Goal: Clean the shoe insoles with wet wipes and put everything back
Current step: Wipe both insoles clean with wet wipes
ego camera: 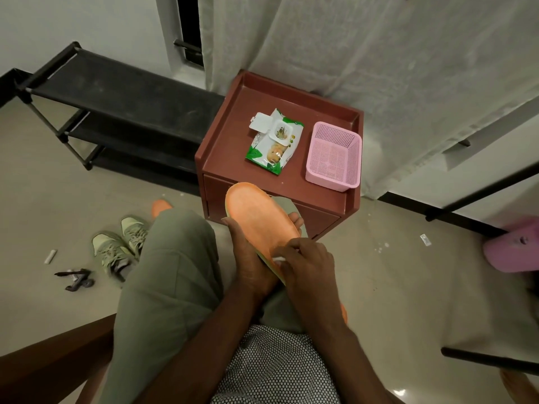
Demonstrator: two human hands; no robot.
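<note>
Right hand was curled, fingers pinching a white wet wipe against the near end of the orange insole. Left hand gripped the insole from below, fingers wrapped under it, thumb on its left edge, one fingertip showing past its right edge. Insole was held over the person's lap, tilted, toe end pointing toward the brown cabinet, orange face up with a pale green rim; surface looked worn and slightly mottled. Left of the insole, on the floor, a pair of green sneakers sat side by side, with a second orange insole partly hidden behind the knee. Just beyond the insole, on the cabinet's tabletop, a wet wipes pack lay with its lid flipped open. A pink mesh basket stood just right of the pack. Farther left of the insole stood a black shoe rack. Grey curtain hung behind the cabinet.
</note>
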